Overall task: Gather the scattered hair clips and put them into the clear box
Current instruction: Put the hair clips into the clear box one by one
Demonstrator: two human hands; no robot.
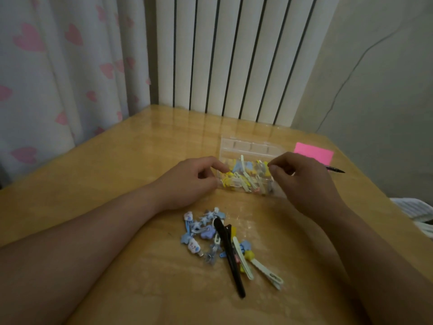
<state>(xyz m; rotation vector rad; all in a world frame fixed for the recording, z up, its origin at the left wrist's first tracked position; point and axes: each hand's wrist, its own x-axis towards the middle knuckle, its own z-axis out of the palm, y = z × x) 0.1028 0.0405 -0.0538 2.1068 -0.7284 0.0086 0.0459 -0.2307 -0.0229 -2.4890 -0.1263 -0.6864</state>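
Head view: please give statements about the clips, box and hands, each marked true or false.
1. The clear box already holds some clips. True.
2. Every clip is in the box. False: a pile of clips lies on the table.
3. A long black clip lies in that pile. True.
4. The pink note lies left of the box. False: it lies to its right.
5. The left hand is at the box's left end, the right hand at its right end. True.

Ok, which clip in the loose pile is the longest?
The black clip: plain, slim and dark; the other loose clips are shorter and pastel blue, yellow or white.
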